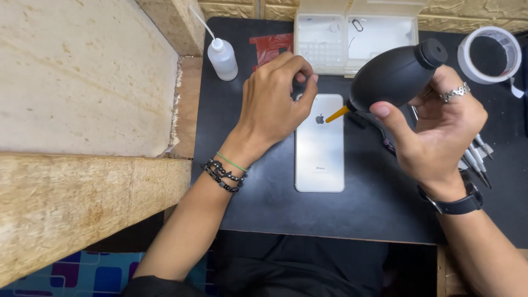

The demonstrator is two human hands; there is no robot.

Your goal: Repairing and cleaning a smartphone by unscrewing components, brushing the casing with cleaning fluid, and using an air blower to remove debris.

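Right hand grasps a black rubber air blower at upper right — its orange nozzle aims down-left at the silver phone lying mid-frame. Left hand pinches fingertips together at the phone's top edge.

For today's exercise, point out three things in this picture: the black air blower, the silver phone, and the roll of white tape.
black air blower [393, 77], head view, on the middle of its rubber bulb.
silver phone [319, 157], head view, on the bare middle of its back.
roll of white tape [465, 55], head view, on its left rim.
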